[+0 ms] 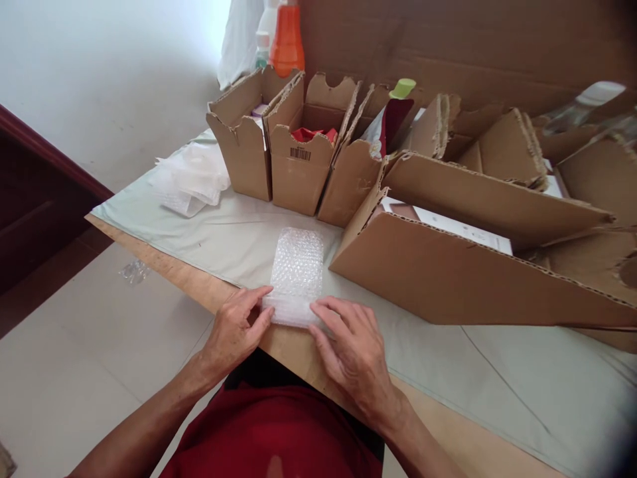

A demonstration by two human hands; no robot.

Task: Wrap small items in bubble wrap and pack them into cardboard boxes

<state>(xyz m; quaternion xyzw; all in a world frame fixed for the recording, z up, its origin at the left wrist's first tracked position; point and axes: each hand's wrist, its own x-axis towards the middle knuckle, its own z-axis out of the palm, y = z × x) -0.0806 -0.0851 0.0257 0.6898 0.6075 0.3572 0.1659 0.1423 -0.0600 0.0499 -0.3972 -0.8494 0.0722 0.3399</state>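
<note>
A strip of bubble wrap [298, 262] lies at the front edge of the table, its far end flat and its near end folded into a thick roll. Whether anything is inside the roll cannot be made out. My left hand [239, 318] grips the roll's left end between thumb and fingers. At the right end, the fingertips and thumb of my right hand [351, 342] close on the same roll.
Cut cardboard boxes [298, 176] stand in a row at the back, with a long box [428, 265] at right. Crumpled bubble wrap [192, 176] lies at left. An orange bottle [287, 40] rises behind. A plastic scrap [134, 271] is on the floor.
</note>
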